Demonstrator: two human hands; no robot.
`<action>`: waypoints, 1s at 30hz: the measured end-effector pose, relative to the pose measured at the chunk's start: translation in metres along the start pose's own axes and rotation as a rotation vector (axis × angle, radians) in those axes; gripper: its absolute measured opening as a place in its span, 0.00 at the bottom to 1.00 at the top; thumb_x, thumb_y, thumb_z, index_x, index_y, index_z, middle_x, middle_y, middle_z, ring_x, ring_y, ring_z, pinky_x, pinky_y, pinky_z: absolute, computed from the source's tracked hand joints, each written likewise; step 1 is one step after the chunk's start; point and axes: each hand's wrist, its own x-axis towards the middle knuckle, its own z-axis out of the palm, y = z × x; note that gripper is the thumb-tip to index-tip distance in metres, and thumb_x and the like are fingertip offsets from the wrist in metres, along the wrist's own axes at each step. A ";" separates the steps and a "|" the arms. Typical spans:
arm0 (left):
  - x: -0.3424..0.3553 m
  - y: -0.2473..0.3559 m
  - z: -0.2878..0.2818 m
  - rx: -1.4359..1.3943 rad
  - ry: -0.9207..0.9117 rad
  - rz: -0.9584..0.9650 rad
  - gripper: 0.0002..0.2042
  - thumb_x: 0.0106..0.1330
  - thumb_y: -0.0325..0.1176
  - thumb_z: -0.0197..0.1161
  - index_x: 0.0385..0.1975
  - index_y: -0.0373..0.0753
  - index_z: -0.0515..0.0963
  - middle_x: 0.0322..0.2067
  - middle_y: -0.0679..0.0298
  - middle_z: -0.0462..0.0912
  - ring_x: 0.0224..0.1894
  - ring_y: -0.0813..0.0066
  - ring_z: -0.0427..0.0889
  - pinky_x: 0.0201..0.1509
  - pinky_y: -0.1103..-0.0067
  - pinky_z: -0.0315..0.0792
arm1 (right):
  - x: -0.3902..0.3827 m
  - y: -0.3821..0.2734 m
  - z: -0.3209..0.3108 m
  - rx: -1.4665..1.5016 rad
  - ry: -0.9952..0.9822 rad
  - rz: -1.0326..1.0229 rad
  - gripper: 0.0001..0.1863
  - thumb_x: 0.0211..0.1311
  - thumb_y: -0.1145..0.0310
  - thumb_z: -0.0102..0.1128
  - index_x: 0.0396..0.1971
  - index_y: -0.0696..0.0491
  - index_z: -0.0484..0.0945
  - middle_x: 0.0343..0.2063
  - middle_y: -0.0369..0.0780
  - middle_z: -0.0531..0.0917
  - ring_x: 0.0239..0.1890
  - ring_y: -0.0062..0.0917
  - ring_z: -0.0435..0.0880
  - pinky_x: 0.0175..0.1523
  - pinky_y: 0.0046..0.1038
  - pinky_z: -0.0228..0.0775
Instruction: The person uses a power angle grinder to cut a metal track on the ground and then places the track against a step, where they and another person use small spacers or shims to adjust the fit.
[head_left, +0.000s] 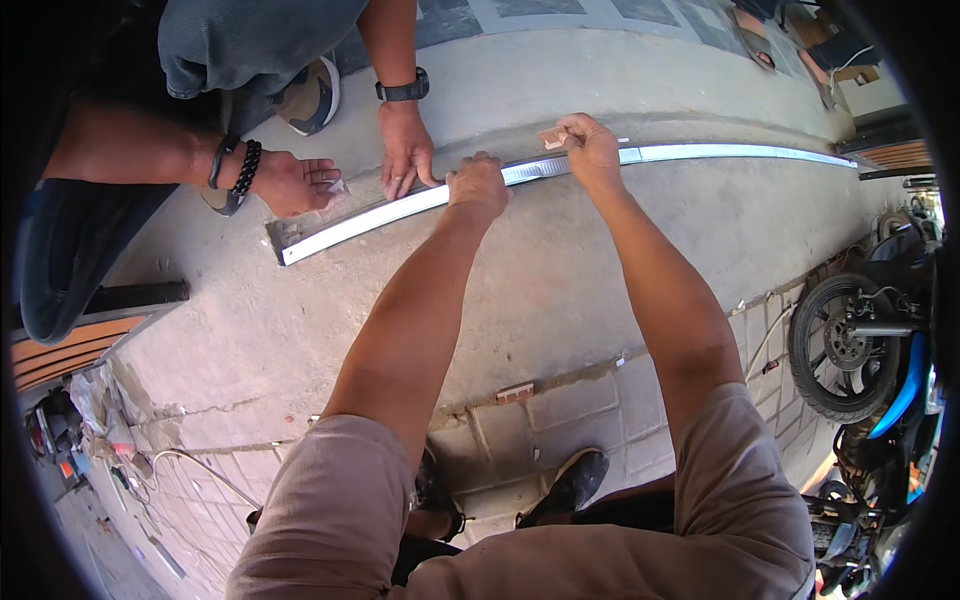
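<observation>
A long silver metal strip (400,210) lies along a rough edge in the concrete step, curving across the view. My left hand (476,185) is closed on it near the middle, fingers curled over its back edge. My right hand (592,155) pinches a small pinkish-tan chip (551,138) just behind the strip. A co-worker's hand (405,160) presses at the back edge of the strip, left of my hand. The co-worker's other hand (295,185) is farther left, beside a pale pinkish scrap (334,192), fingers partly curled.
A crouching co-worker (255,40) is at upper left; another person's feet (762,55) show at upper right. A motorbike (845,345) stands at the right. Paving bricks (570,400) border the step. An orange-slatted frame (70,345) and debris (100,420) lie at the left.
</observation>
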 end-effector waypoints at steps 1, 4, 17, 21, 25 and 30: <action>-0.001 0.001 0.000 -0.017 -0.005 -0.004 0.19 0.61 0.39 0.69 0.51 0.44 0.80 0.55 0.63 0.75 0.63 0.64 0.71 0.65 0.56 0.67 | 0.004 0.002 0.003 -0.085 -0.044 0.012 0.13 0.60 0.79 0.59 0.43 0.50 0.83 0.35 0.43 0.87 0.39 0.31 0.86 0.46 0.31 0.76; -0.006 0.004 0.000 -0.004 0.024 0.007 0.20 0.60 0.40 0.71 0.52 0.46 0.79 0.55 0.62 0.74 0.63 0.62 0.71 0.64 0.53 0.66 | 0.011 0.008 0.009 -0.203 -0.159 0.039 0.11 0.61 0.74 0.60 0.41 0.46 0.84 0.38 0.42 0.87 0.42 0.32 0.86 0.48 0.32 0.76; -0.008 0.003 0.001 0.020 0.007 0.008 0.18 0.64 0.38 0.67 0.53 0.44 0.79 0.56 0.64 0.73 0.64 0.69 0.69 0.66 0.53 0.64 | 0.037 0.009 0.018 -0.507 -0.472 0.192 0.09 0.60 0.65 0.59 0.37 0.42 0.87 0.41 0.35 0.87 0.48 0.28 0.84 0.54 0.33 0.72; -0.008 0.002 0.003 0.012 0.031 0.023 0.18 0.64 0.40 0.69 0.51 0.44 0.80 0.54 0.63 0.74 0.64 0.66 0.70 0.66 0.52 0.64 | 0.037 0.008 0.023 -0.718 -0.538 0.138 0.12 0.60 0.67 0.55 0.38 0.43 0.87 0.43 0.36 0.87 0.49 0.30 0.83 0.56 0.35 0.72; -0.007 0.003 0.002 0.007 0.037 0.016 0.18 0.63 0.40 0.69 0.51 0.44 0.80 0.54 0.64 0.74 0.64 0.66 0.70 0.67 0.51 0.64 | 0.036 -0.009 0.027 -0.870 -0.502 0.210 0.14 0.62 0.65 0.53 0.42 0.43 0.86 0.47 0.40 0.86 0.52 0.36 0.83 0.58 0.40 0.72; -0.005 0.003 -0.001 0.029 0.015 0.010 0.19 0.64 0.41 0.69 0.53 0.44 0.79 0.56 0.64 0.74 0.65 0.66 0.69 0.67 0.52 0.64 | 0.019 -0.035 0.011 -0.908 -0.378 0.124 0.14 0.63 0.64 0.54 0.44 0.48 0.83 0.46 0.44 0.85 0.51 0.40 0.83 0.58 0.44 0.71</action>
